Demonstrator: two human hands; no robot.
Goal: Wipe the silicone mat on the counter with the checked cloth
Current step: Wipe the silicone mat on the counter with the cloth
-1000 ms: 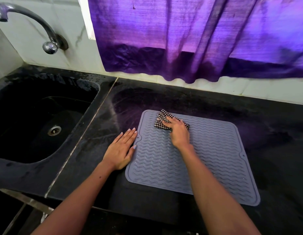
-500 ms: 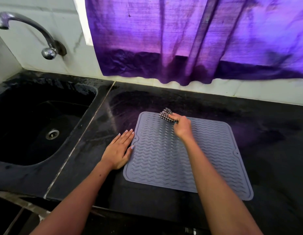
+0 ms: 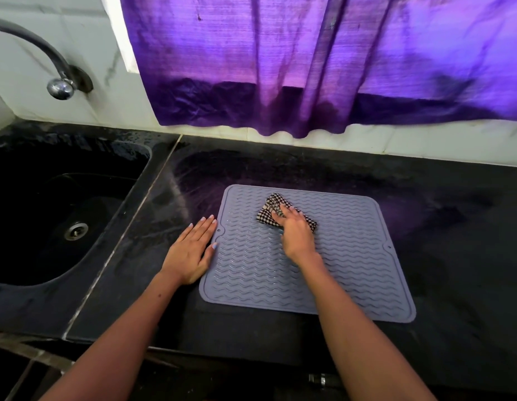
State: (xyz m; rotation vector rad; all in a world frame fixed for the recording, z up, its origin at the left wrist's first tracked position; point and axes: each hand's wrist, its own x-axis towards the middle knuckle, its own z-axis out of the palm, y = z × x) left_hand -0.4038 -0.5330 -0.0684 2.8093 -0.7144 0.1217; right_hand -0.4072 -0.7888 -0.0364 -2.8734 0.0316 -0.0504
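A grey silicone mat [image 3: 355, 264] with wavy ridges lies flat on the black counter [image 3: 459, 256]. A bunched black-and-white checked cloth [image 3: 269, 212] rests on the mat's far middle. My right hand [image 3: 296, 234] presses down on the cloth and covers most of it. My left hand [image 3: 192, 251] lies flat, fingers together, on the counter at the mat's left edge, its thumb touching the rim.
A black sink [image 3: 58, 215] with a round drain [image 3: 75, 230] sits to the left, under a metal tap [image 3: 59, 82]. A purple curtain [image 3: 309, 68] hangs over the white tiled wall behind. The counter's front edge runs just below the mat.
My right hand has drawn the cloth back from the mat's far edge toward its middle, and the cloth shows more spread out. My left hand has stayed at the mat's left edge.
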